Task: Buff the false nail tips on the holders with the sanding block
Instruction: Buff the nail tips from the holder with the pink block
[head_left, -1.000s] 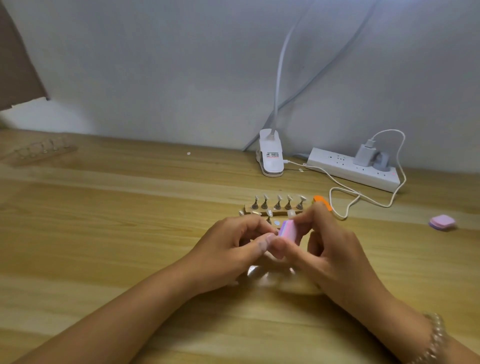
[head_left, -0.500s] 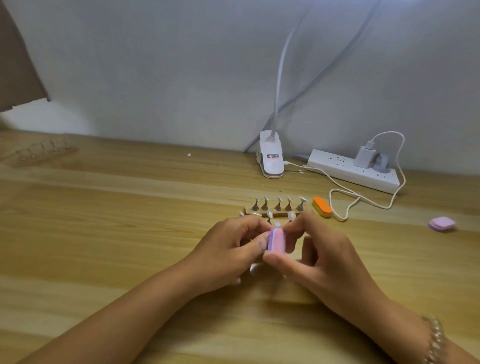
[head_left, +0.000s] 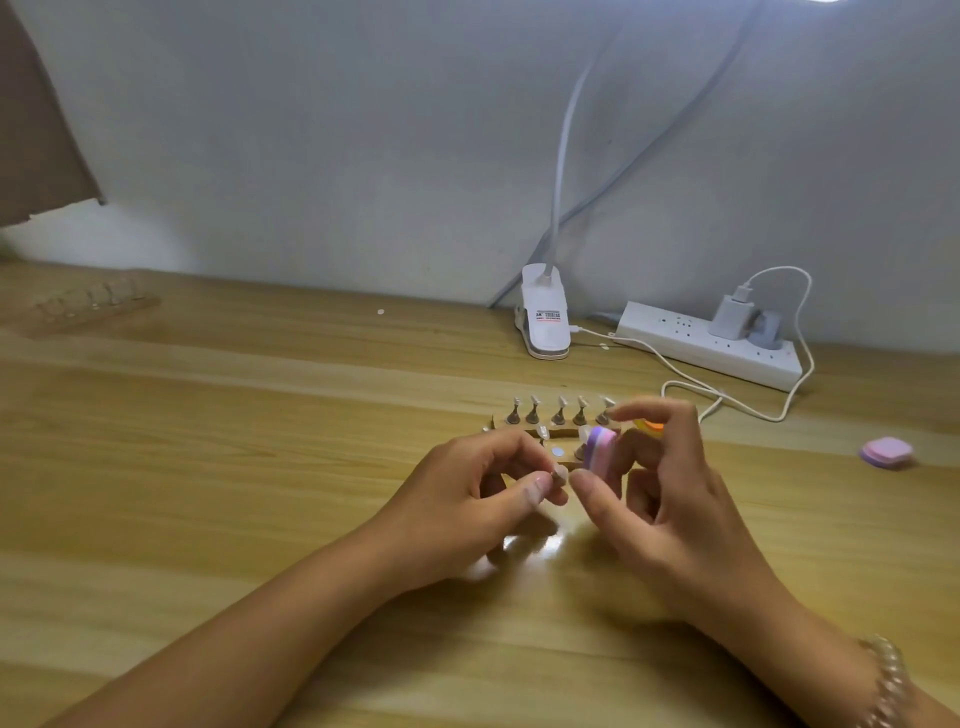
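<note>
**A:** Both hands are up over the bench (head_left: 260, 467), just in front of the wooden rack (head_left: 558, 430). The left hand (head_left: 467, 499) has thumb and forefinger pinched on something tiny. It looks like a nail tip (head_left: 560, 472), though it's too small to be sure.

**B:** And the right hand (head_left: 670, 499)?

**A:** It's curled round the sanding block (head_left: 600, 449), thumb at the near end and forefinger over the far end. The block is on edge, with its long axis running near to far.

**B:** So where's the block from that tip?

**A:** Just to the right of it and slightly farther away. Touching or not, I can't tell. By my read, the stroke depends on the right hand bringing the block's face leftward onto the tip. The left hand only has to hold steady.

**B:** What's on the rack?

**A:** The far row has five holders (head_left: 558, 415), each upright with a pale tip on top. The near row is mostly hidden behind the fingers. There's an orange block (head_left: 652, 427) peeking out behind the right hand, and a pink block (head_left: 885, 452) well off to the right.
</note>
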